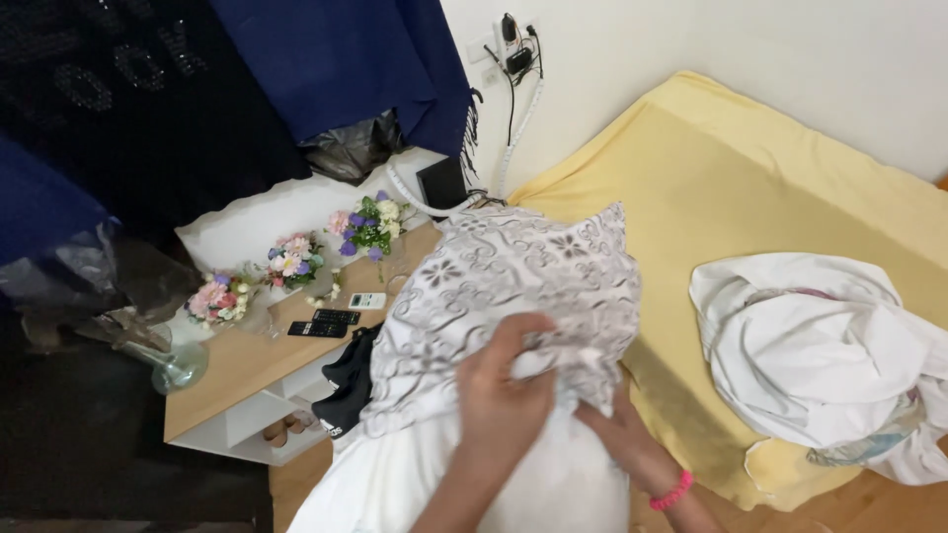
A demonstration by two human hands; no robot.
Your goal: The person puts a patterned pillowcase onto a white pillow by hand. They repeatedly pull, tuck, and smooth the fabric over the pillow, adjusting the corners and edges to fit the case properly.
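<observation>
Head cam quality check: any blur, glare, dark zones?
Head view: left hand is motion-blurred, and so is the patterned cloth where it grips; the right hand is sharper. The upper left around the dark curtain is underexposed. The yellow sheet and wall are evenly lit with no glare, and the white bundle keeps its fold detail.
</observation>
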